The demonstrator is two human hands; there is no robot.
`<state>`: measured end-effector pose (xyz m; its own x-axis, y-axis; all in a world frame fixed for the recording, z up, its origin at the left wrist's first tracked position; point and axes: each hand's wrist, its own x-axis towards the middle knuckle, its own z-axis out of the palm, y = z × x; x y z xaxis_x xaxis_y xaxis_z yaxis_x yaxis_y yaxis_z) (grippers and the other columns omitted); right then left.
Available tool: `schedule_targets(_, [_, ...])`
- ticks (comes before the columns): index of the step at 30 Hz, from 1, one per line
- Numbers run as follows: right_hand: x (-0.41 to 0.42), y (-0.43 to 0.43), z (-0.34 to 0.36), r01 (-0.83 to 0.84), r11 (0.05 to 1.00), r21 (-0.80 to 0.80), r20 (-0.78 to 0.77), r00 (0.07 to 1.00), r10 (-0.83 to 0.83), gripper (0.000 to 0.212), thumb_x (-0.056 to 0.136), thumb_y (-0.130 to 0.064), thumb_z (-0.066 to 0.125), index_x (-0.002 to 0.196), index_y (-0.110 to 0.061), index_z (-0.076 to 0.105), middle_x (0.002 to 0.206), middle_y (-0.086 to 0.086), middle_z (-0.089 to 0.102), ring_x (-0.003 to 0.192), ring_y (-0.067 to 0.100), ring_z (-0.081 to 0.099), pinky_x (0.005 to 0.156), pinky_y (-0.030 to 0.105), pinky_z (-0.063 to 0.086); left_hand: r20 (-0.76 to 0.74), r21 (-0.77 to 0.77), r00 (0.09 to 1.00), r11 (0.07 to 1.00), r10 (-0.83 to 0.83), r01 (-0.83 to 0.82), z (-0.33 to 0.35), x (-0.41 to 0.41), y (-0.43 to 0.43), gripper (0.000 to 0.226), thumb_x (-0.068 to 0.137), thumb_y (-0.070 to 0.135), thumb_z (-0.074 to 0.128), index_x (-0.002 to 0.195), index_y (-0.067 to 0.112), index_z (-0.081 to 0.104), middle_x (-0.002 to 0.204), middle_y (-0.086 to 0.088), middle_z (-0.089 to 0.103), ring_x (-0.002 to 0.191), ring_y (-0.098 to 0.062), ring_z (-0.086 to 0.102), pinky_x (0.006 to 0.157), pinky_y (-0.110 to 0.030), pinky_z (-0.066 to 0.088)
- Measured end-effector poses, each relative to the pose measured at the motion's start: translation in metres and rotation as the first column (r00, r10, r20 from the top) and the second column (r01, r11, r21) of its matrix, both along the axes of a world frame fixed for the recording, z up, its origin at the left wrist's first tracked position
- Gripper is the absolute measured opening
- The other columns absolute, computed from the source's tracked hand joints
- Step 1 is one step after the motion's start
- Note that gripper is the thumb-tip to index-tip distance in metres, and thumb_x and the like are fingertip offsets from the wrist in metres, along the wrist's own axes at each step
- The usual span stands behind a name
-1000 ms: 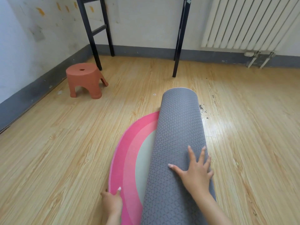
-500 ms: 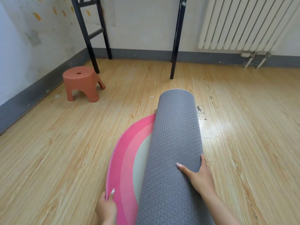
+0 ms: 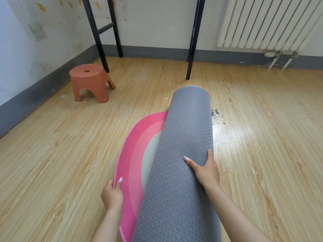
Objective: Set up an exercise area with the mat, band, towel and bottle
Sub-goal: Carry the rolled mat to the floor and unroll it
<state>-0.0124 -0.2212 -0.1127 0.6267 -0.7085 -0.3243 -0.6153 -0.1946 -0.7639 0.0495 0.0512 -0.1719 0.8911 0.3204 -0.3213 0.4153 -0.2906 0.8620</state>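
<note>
My left hand (image 3: 112,194): bare, no rings, thumbnail long and pale with a glossy finish. My right hand (image 3: 205,171): bare, no rings, thumbnail likewise long and pale. Both forearms: uncovered to the near edge of view, no sleeve, watch or bracelet showing.

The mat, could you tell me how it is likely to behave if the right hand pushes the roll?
The mat is a grey roll lying on smooth wooden floor, so a push from the right hand would probably unroll it. The pink edge bends up in the left hand, so it seems floppy.
</note>
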Motion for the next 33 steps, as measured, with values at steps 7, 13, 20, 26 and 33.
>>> schedule_targets(7, [0.023, 0.006, -0.001, -0.043, 0.999, -0.028, -0.017, 0.999, 0.043, 0.121, 0.055, -0.079, 0.067, 0.151, -0.031, 0.010, 0.151, 0.009, 0.034, 0.134, 0.036, 0.039, 0.108, 0.054, 0.033, 0.044, -0.017, 0.999, 1.000, -0.004, 0.005, 0.000, 0.018, 0.010, 0.020, 0.094, 0.025, 0.056, 0.074, 0.025, 0.055, 0.076, -0.002, 0.055, 0.070, -0.020, 0.049, 0.068, -0.034, 0.042])
schedule_targets(13, [0.038, 0.015, -0.001, -0.079, 0.996, -0.045, -0.044, 0.996, 0.077, 0.118, 0.061, -0.078, 0.065, 0.152, -0.031, 0.007, 0.150, 0.010, 0.034, 0.134, 0.037, 0.038, 0.109, 0.054, 0.032, 0.078, 0.027, 0.996, 0.999, -0.039, 0.037, -0.001, 0.029, 0.023, 0.013, 0.095, 0.028, 0.055, 0.098, 0.017, 0.062, 0.086, -0.005, 0.066, 0.074, -0.029, 0.061, 0.068, -0.037, 0.048])
schedule_targets(20, [0.049, 0.025, -0.003, -0.095, 0.995, -0.009, -0.051, 0.994, 0.095, 0.119, 0.061, -0.079, 0.064, 0.152, -0.032, 0.004, 0.152, 0.013, 0.030, 0.134, 0.039, 0.036, 0.109, 0.055, 0.031, 0.111, 0.032, 0.993, 0.999, -0.037, 0.034, 0.009, 0.042, 0.035, 0.012, 0.094, 0.025, 0.056, 0.091, 0.015, 0.062, 0.077, -0.003, 0.063, 0.070, -0.024, 0.057, 0.066, -0.039, 0.049])
schedule_targets(26, [0.048, 0.032, -0.006, -0.118, 0.992, -0.037, -0.098, 0.989, 0.114, 0.113, 0.065, -0.078, 0.061, 0.152, -0.034, 0.002, 0.153, 0.015, 0.027, 0.133, 0.041, 0.036, 0.109, 0.053, 0.031, 0.116, 0.049, 0.991, 0.997, -0.060, 0.054, 0.014, 0.048, 0.047, 0.011, 0.093, 0.025, 0.058, 0.090, 0.016, 0.064, 0.069, -0.003, 0.059, 0.067, -0.023, 0.053, 0.061, -0.034, 0.043])
schedule_targets(33, [0.047, 0.030, -0.009, -0.133, 0.990, -0.049, -0.111, 0.986, 0.127, 0.113, 0.066, -0.079, 0.059, 0.152, -0.033, 0.001, 0.154, 0.015, 0.024, 0.134, 0.041, 0.035, 0.109, 0.053, 0.031, 0.041, 0.042, 0.999, 0.999, -0.007, 0.005, 0.018, 0.049, 0.050, 0.034, 0.088, 0.020, 0.066, 0.118, 0.004, 0.060, 0.107, -0.010, 0.065, 0.088, -0.025, 0.057, 0.077, -0.035, 0.046])
